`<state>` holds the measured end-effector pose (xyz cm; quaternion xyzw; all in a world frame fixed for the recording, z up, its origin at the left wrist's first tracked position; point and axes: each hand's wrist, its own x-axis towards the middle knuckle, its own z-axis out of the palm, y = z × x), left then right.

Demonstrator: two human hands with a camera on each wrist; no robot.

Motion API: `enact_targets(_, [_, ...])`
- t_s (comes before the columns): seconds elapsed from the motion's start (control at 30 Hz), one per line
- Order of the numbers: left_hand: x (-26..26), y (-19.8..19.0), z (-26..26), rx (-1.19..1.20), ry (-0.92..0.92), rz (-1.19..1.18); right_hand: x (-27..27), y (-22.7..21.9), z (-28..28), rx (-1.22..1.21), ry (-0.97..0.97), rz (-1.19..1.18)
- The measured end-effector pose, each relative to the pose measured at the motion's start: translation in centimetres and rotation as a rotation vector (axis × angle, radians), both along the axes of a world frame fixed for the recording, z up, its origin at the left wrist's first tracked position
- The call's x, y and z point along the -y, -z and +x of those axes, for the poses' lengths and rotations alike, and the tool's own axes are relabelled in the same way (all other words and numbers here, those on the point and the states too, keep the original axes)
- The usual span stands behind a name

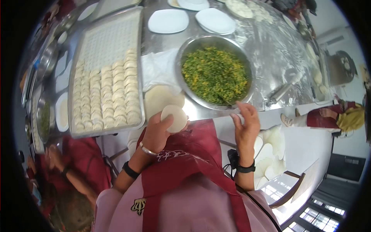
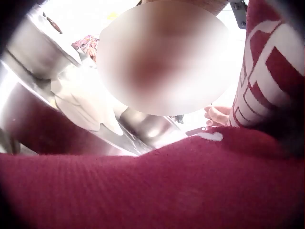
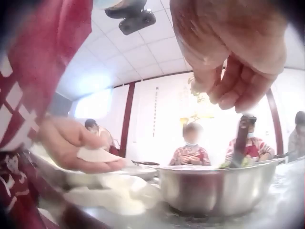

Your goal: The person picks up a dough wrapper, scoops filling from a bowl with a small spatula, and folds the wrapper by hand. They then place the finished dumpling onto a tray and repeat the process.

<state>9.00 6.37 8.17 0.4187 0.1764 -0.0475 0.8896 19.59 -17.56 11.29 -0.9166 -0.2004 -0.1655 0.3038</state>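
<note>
My left hand point(image 1: 157, 131) holds a round dough wrapper point(image 1: 174, 118), thumb on top and fingers beneath. In the right wrist view the wrapper point(image 3: 97, 155) lies across the left fingers point(image 3: 107, 166). My right hand point(image 1: 247, 125) is at the near right rim of a steel bowl point(image 1: 250, 91), with thumb and fingers apart. Chopped green and yellow filling point(image 1: 216, 75) fills the bowl. A dark flat stick point(image 3: 240, 148) stands in it, its upper end just below the right fingertips point(image 3: 228, 101). The left wrist view is mostly red apron cloth point(image 2: 152, 186).
Left of the bowl is a large tray point(image 1: 142, 69) with rows of dumplings. More wrappers point(image 1: 164, 98) lie at the table's near edge. White plates point(image 1: 168, 21) stand at the back, and a cleaver-like tool point(image 1: 284, 89) lies right. Another person's arm point(image 1: 75, 179) is at lower left.
</note>
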Motion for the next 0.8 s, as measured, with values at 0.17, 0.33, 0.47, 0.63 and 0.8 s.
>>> enact_targets(0.17, [-0.2,0.2,-0.3,-0.007,0.077,0.032,-0.1,2.2,1.0,-0.037,-0.058,0.058])
enact_targets(0.33, [0.2,0.0,-0.3,-0.046,0.094,0.079,-1.8,0.5,1.1,-0.072,-0.126,0.143])
enact_targets(0.47, [0.4,0.3,-0.2,-0.040,0.103,0.102,-2.1,1.1,2.2,-0.067,-0.135,0.151])
enact_targets(0.63, [0.1,0.6,-0.3,-0.039,0.138,0.128,-1.8,0.6,3.9,-0.018,-0.085,0.161])
enact_targets(0.8, [0.2,0.8,-0.3,-0.027,0.081,0.132,-1.6,1.1,5.6,-0.066,0.117,0.422])
